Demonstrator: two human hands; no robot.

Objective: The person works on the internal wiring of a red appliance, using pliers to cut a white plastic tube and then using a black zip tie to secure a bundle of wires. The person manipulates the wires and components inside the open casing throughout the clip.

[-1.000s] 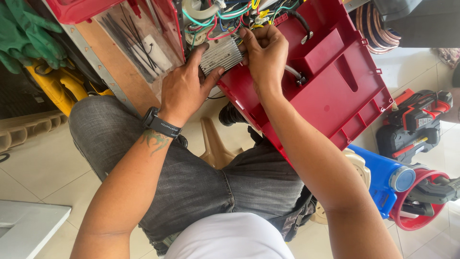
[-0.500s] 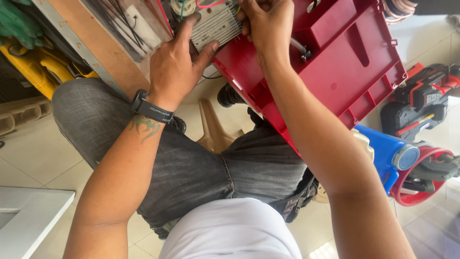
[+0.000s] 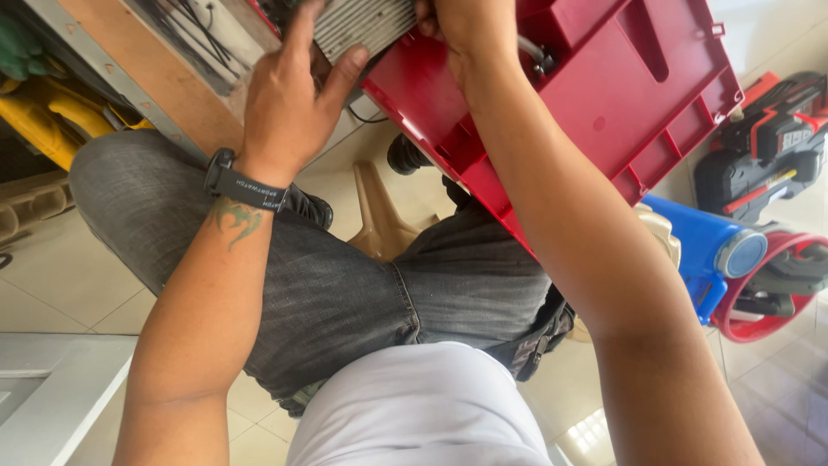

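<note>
- While the person sat on a low tan stool (image 3: 379,216), both hands were up at a ribbed grey box (image 3: 362,24) near the top edge of the view.
- The left hand (image 3: 289,103) lay against the box's left end, fingers spread and pressing on it, thumb hooked under its lower corner; a black watch (image 3: 246,185) sat on that wrist.
- The right hand (image 3: 466,30) gripped the box's right end, fingers curled over it, though the top of the frame cut most of them off.
- The box rested at the upper left corner of a red tray (image 3: 604,103), which tilted down toward the right across the person's lap.
- A black cable (image 3: 366,116) hung just below the box.
- Left of the hands stood a wooden board (image 3: 147,65) with yellow parts (image 3: 52,121) beside it.
- On the floor to the right lay a blue can (image 3: 707,250), a red hoop (image 3: 759,285), and a black and red power tool (image 3: 768,147).
</note>
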